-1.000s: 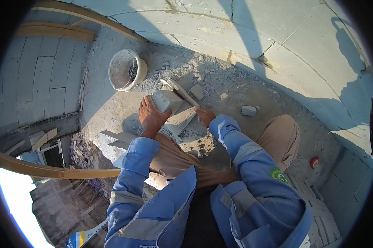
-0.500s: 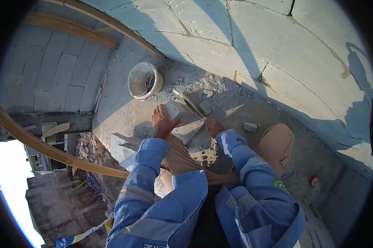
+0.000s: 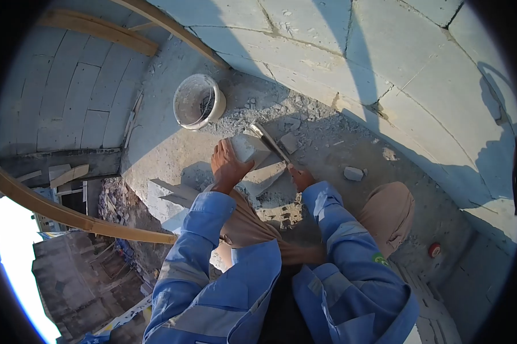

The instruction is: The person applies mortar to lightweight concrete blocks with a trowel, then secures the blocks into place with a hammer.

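My left hand (image 3: 230, 166) steadies a pale block piece (image 3: 250, 147), fingers against its left side and thumb stretched along its near side. In my right hand (image 3: 300, 177) is the handle end of a long, narrow, flat-bladed tool (image 3: 270, 142). Its pale blade slants up and left from my fist, close along the block's right side. Just below the block lies another light grey piece (image 3: 265, 179), near my bent leg. Small broken chips surround the blade's far end, and a flat fragment (image 3: 290, 142) rests to its right.
A white bucket (image 3: 217, 109) stands beyond my hands, beside rubble (image 3: 304, 112) along the block wall (image 3: 419, 109). A loose chunk (image 3: 353, 174) lies right of my right hand. Curved wooden beams (image 3: 118, 228) cross on the left, near the floor's broken edge. A red round object (image 3: 435, 250) sits at right.
The whole view has shifted slightly. The tool's blade lies at a slightly different angle beside the block; both hands keep their holds.
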